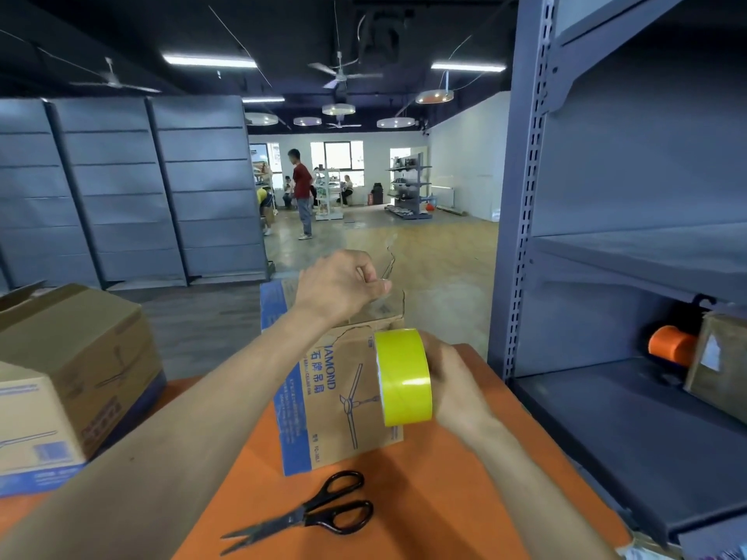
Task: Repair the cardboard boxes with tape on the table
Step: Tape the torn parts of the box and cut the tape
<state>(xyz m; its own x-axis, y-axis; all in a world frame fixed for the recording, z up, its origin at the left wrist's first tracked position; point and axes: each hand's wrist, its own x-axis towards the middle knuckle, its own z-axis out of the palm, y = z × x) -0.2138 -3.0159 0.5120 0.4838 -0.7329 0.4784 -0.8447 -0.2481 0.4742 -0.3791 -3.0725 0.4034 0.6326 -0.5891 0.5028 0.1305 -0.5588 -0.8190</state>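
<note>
A brown and blue cardboard box (323, 402) with a fan drawing lies on the orange table (424, 499), torn near its far end. My right hand (452, 381) grips a yellow tape roll (404, 375) just above the box. My left hand (343, 286) is raised over the box's far end and pinches the clear tape's free end (388, 262), pulled out from the roll. A second cardboard box (68, 377) stands at the table's left.
Open black scissors (311, 513) lie on the table near me. A grey shelf unit (630, 276) stands close on the right, holding an orange roll (671, 345) and a small box (719, 365). Grey shelving lines the left; people stand far off.
</note>
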